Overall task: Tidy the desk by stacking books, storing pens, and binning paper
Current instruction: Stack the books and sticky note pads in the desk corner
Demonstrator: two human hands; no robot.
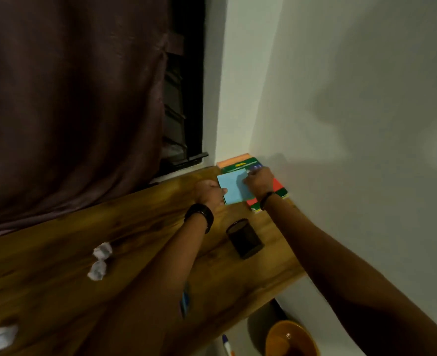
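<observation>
Our left hand (209,192) and right hand (258,182) each gripped an edge of the blue book (234,187), low over the stack (279,187) in the counter's (135,227) far right corner. We judged that, released off-centre, it could overhang and slide off.

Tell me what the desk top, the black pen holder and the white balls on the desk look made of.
Desk top: wood, or wood veneer, with a glossy varnish; brown grain streaks and light sheen show. Black pen holder: dark, matt, possibly metal mesh; too dim to be sure. White balls: crumpled paper, by their creased, irregular faces.
</observation>
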